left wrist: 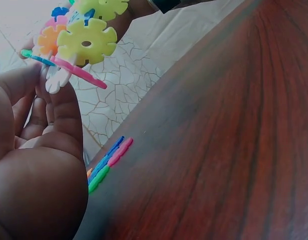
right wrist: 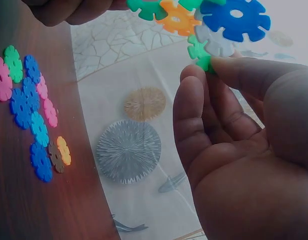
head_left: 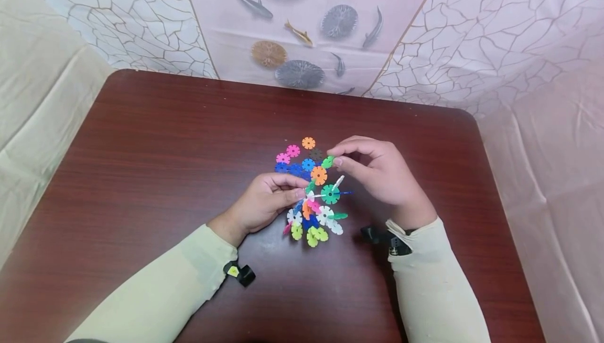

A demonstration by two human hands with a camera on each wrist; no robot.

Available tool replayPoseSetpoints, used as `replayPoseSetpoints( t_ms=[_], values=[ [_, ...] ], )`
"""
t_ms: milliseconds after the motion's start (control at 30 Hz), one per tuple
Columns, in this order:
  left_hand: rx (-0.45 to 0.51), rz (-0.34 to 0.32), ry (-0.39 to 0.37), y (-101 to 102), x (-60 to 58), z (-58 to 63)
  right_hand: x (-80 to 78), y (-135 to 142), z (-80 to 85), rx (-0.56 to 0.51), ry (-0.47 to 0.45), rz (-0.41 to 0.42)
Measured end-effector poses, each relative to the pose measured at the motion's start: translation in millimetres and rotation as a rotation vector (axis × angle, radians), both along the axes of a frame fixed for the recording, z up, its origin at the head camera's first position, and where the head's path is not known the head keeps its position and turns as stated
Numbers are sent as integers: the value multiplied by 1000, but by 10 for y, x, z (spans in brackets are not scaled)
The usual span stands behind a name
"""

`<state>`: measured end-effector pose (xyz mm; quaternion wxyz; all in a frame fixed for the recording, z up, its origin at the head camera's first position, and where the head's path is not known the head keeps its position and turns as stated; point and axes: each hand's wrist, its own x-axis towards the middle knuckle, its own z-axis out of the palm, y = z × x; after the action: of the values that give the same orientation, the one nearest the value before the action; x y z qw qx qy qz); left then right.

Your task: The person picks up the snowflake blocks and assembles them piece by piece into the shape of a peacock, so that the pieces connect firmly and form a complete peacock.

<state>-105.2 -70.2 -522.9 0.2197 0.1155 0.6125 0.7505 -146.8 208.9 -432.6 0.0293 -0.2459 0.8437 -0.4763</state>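
A cluster of interlocked notched plastic discs (head_left: 325, 215) in many colours is held up by my left hand (head_left: 264, 199), whose thumb and fingers pinch its upper left side. From below, in the left wrist view, a yellow disc (left wrist: 86, 42) and an edge-on pink disc (left wrist: 81, 73) show on the cluster. My right hand (head_left: 382, 170) pinches a small green disc (head_left: 327, 162) between thumb and forefinger, just above the cluster's orange disc (head_left: 319, 175). In the right wrist view this green disc overlaps a white disc (right wrist: 217, 44) behind a blue one (right wrist: 236, 17).
Loose discs lie flat on the brown table (head_left: 155, 175) beyond my hands, among them an orange one (head_left: 309, 143), pink ones (head_left: 293, 151) and several blue ones (right wrist: 31, 95). A patterned cloth wall (head_left: 321, 39) rises at the table's far edge, with plain cloth on both sides.
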Motion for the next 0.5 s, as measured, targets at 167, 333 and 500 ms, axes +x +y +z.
replayPoseSetpoints(
  t_ms=[167,333,500],
  values=[
    [-10,-14,8,-8,3,8,11,2,12,1,24,30],
    [-27,-31,27,-8,0,11,27,13,24,17,50,51],
    [-46,-35,28,-9,-2,19,25,21,27,13,70,75]
  ],
)
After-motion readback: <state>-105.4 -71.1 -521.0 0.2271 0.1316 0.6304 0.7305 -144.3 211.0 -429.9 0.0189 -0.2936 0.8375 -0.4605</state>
